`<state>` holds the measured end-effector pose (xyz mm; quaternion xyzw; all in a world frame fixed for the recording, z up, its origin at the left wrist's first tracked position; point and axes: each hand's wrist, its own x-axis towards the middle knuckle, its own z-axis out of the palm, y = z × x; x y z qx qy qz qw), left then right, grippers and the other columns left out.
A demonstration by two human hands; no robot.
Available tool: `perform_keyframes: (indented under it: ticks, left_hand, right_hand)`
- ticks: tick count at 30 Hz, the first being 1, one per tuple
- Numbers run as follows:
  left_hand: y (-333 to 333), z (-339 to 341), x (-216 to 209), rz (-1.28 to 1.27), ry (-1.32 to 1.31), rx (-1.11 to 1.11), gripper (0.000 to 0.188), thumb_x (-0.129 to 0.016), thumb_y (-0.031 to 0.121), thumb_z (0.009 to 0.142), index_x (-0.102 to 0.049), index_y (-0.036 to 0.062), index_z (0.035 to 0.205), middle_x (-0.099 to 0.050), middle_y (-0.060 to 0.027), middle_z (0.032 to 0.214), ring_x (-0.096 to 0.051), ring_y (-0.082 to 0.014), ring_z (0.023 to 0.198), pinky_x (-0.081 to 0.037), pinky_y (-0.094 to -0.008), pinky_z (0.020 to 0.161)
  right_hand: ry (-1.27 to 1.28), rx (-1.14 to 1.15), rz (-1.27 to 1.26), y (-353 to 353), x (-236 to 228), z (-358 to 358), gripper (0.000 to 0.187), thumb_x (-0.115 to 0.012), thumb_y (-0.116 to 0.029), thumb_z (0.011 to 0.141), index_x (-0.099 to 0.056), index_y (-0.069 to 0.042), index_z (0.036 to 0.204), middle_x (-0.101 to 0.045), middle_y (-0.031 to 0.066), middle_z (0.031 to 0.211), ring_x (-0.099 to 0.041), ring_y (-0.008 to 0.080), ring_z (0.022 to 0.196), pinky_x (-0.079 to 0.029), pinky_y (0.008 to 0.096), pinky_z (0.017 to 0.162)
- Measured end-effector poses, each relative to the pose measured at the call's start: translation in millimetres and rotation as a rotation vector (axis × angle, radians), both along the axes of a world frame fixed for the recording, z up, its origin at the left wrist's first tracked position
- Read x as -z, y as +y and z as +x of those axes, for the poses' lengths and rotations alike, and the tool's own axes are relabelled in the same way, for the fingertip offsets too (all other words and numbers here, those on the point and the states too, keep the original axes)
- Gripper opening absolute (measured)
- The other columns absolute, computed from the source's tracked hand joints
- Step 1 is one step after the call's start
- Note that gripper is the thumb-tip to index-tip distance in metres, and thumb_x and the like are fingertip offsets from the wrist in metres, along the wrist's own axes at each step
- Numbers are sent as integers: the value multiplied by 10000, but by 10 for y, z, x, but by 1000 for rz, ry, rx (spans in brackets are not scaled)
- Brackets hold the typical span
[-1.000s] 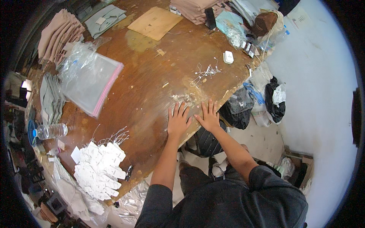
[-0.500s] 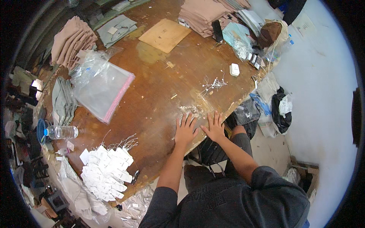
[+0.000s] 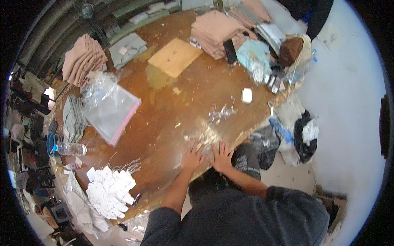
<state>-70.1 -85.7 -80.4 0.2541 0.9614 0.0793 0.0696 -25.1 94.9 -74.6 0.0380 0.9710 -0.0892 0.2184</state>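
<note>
My left hand (image 3: 192, 156) lies flat on the brown wooden table (image 3: 164, 119) near its front edge, fingers spread, holding nothing. My right hand (image 3: 222, 156) rests flat right beside it, also spread and empty. Just beyond the fingertips lie small scraps of clear plastic (image 3: 205, 135) and a second scatter of clear plastic bits (image 3: 222, 111). A small white block (image 3: 246, 95) sits farther back to the right.
A pile of white tags with strings (image 3: 110, 192) lies at the left front. Clear zip bags (image 3: 108, 108) and a water bottle (image 3: 69, 148) are at left. Folded pink and grey garments (image 3: 217, 30), a cardboard sheet (image 3: 174, 56) and bags (image 3: 295, 135) beside the table edge.
Both hands stay flat on the table edge. The view has shifted, so the hands and table sit lower in the picture and more of the far side shows.
</note>
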Motion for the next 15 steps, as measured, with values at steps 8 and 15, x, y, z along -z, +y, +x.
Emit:
perform_keyframes:
  ticks: [8,15]
  left_hand:
    - [466,66,50,-37,-63,-106,582,-452,464,938,-370,259,1476,-137,-72,1612,-105,-415,1460,-129,-702,1092]
    - [1041,-543,-102,28,193,-143,434,-591,315,870,-548,196,1286,-444,-100,1403,-354,-334,1345,-246,-603,1098]
  right_hand:
    - [-176,-166,-168,249,-44,-25,765,-487,-479,936,-114,-223,1552,71,200,1596,56,495,1439,-150,777,1015]
    - [195,-77,-553,1115,-472,-1354,412,-619,-302,870,-564,-37,1180,-648,207,947,-643,400,812,-510,499,737]
